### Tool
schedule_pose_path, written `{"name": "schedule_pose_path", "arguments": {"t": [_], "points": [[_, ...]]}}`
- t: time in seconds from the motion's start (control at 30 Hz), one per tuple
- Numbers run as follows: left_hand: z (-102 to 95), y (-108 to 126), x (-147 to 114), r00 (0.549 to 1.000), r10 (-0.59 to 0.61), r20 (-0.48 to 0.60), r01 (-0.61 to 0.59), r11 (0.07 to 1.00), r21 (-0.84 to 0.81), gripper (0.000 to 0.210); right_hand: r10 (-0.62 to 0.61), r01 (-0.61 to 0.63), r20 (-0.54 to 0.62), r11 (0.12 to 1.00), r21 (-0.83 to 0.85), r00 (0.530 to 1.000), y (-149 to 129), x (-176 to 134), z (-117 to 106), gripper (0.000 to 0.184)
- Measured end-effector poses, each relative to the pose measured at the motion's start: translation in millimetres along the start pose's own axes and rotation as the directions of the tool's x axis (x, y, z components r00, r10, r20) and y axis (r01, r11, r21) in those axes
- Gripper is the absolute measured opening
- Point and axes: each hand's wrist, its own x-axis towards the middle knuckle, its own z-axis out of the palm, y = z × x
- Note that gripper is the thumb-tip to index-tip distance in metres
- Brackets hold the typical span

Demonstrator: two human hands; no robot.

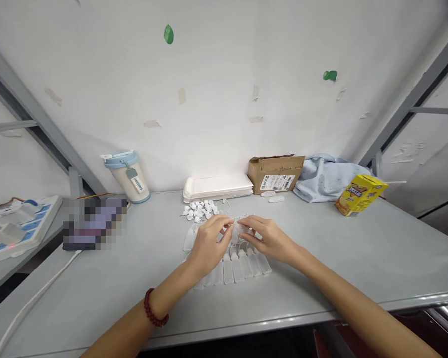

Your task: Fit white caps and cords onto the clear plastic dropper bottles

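Close together over the middle of the table, both my hands are in a pinch. My left hand (211, 243), with a red bead bracelet (155, 308) at its wrist, has thumb and forefinger together; what lies in them is too small to make out. Facing it, my right hand (271, 237) has its fingers bent around something pale that I cannot name. Below and between the hands lies a row of small translucent plastic bottles (239, 267) with thin white cords at their tops. Behind my left hand is a pile of small white caps (199, 211).
At the back stand white trays (220, 186), a cardboard box (276, 174) and a blue cloth (321, 179). A tumbler (129, 176), a blurred phone (93, 224) and a power strip (26, 226) are left. A yellow drink carton (360, 195) leans at the right.
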Motion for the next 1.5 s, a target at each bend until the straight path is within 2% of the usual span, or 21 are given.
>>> {"name": "schedule_pose_path", "arguments": {"t": [0.2, 0.33, 0.5, 0.6, 0.67, 0.73, 0.83, 0.93, 1.0, 1.07, 1.2, 1.3, 1.4, 1.5], "points": [[2.7, 2.8, -3.3, 0.998, 0.05, -0.029, -0.052, 0.996, -0.074, 0.018, -0.05, 0.051, -0.06, 0.999, 0.01, 0.997, -0.8, -0.3, 1.8, 0.02], [5.8, 3.4, -6.1, 0.992, 0.11, -0.064, -0.115, 0.991, -0.068, 0.022, -0.023, 0.025, -0.081, 0.999, 0.024, 0.996, -0.9, -1.1, 2.6, 0.024], [8.4, 4.0, -8.8, 0.977, 0.198, -0.084, -0.202, 0.979, -0.04, 0.027, 0.057, -0.046, -0.082, 0.992, 0.122, 0.995, -5.8, 0.5, -0.5, 0.028], [8.3, 4.8, -9.8, 0.967, 0.243, -0.073, -0.245, 0.97, -0.011, 0.029, 0.204, -0.179, -0.066, 0.945, 0.273, 0.977, -11.6, 3.8, -4.6, 0.026], [7.9, 5.5, -9.7, 0.962, 0.265, -0.061, -0.264, 0.964, 0.025, 0.031, 0.34, -0.306, -0.005, 0.855, 0.418, 0.941, -15.3, 6.2, -7.2, 0.026], [7.5, 6.6, -8.8, 0.959, 0.28, -0.042, -0.276, 0.957, 0.087, 0.033, 0.445, -0.416, 0.089, 0.723, 0.552, 0.891, -18.4, 8.1, -9.2, 0.03], [7.7, 9.6, -6.3, 0.959, 0.282, 0.009, -0.279, 0.94, 0.198, 0.033, 0.522, -0.488, 0.175, 0.554, 0.675, 0.835, -22.0, 10.4, -11.5, 0.035], [9.1, 13.4, -4.7, 0.957, 0.284, 0.062, -0.29, 0.921, 0.26, 0.038, 0.541, -0.509, 0.225, 0.459, 0.728, 0.81, -24.5, 11.6, -14.0, 0.033], [10.9, 15.6, -5.1, 0.957, 0.281, 0.074, -0.291, 0.918, 0.271, 0.038, 0.519, -0.524, 0.263, 0.456, 0.72, 0.813, -24.5, 11.2, -16.7, 0.031], [13.4, 17.3, -6.6, 0.961, 0.266, 0.074, -0.277, 0.925, 0.262, 0.038, 0.476, -0.554, 0.323, 0.501, 0.665, 0.818, -22.3, 9.8, -21.4, 0.028], [18.9, 22.6, -12.1, 0.959, 0.253, 0.129, -0.273, 0.945, 0.178, 0.038, 0.409, -0.622, 0.473, 0.591, 0.515, 0.78, -12.8, 5.5, -39.8, 0.024], [22.1, 30.5, -17.7, 0.951, 0.236, 0.201, -0.255, 0.964, 0.073, 0.038, 0.353, -0.648, 0.611, 0.668, 0.366, 0.708, -7.0, 2.4, -58.1, 0.022], [25.7, 39.2, -24.8, 0.941, 0.215, 0.263, -0.219, 0.976, -0.014, 0.042, 0.286, -0.66, 0.771, 0.717, 0.222, 0.57, -5.8, -0.4, -70.6, 0.02], [30.2, 44.3, -31.9, 0.929, 0.195, 0.313, -0.187, 0.981, -0.057, 0.045, 0.261, -0.676, 0.865, 0.728, 0.115, 0.428, -6.9, -2.3, -72.5, 0.019]]}}
